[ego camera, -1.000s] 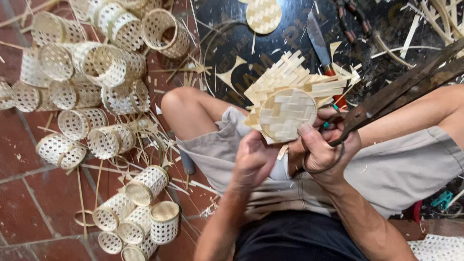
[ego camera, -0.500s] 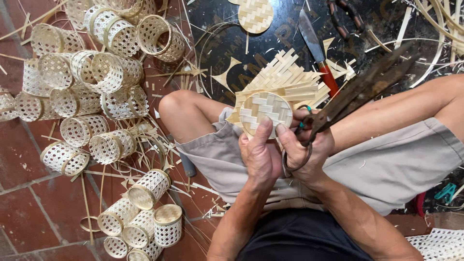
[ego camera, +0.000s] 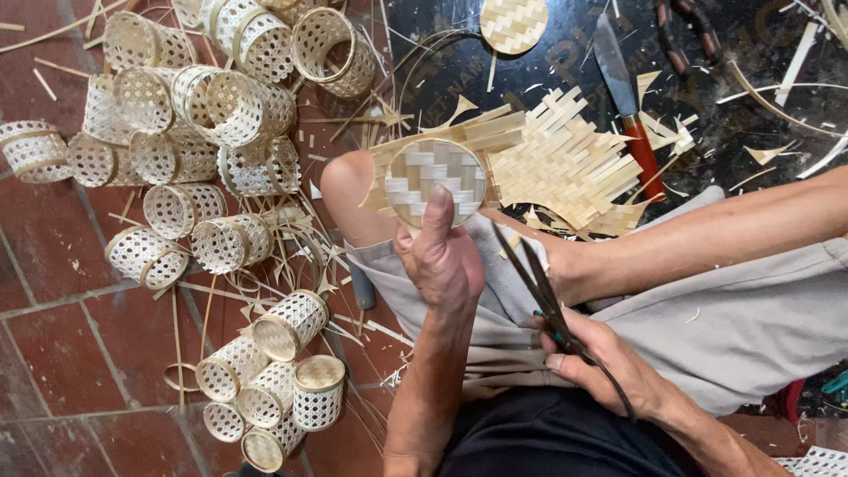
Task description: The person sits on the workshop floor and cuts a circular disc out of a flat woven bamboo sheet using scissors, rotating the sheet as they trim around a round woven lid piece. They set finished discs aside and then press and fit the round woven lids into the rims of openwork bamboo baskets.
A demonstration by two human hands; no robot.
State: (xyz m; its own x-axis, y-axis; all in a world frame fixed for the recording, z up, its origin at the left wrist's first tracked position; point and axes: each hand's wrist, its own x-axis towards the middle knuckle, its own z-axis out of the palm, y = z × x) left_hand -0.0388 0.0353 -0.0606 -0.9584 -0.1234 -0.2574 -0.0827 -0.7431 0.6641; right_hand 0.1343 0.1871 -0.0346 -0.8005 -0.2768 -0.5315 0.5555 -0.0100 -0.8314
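Head view: person sits w/ bare knees up, grey shorts, looking down at both hands. Left hand [ego camera: 439,262] is closed round the woven mat [ego camera: 530,163], thumb up against its face, holding it over the left knee; a round hoop [ego camera: 436,181] lies on the mat's near end, framing a circle of weave, w/ loose strip ends fanning out to the right. Right hand [ego camera: 594,353] is gripping dark shears [ego camera: 541,296] by the handles, blades pointing up-left toward the mat but apart from it, tips just beside the left hand; blades look nearly closed. Shears sit over the right thigh. On the dark sheet [ego camera: 760,97] beyond the knees: a knife [ego camera: 625,84] w/ red handle, just right of the mat's frayed edge, and a small round woven disc [ego camera: 513,22] near the top. Offcuts and slivers scattered all over it. Left side, on the red tile floor [ego camera: 44,309]: a pile of small open-weave baskets [ego camera: 203,115] up top, a smaller cluster [ego camera: 274,380] lower down near the left elbow, thin strips lying between them.
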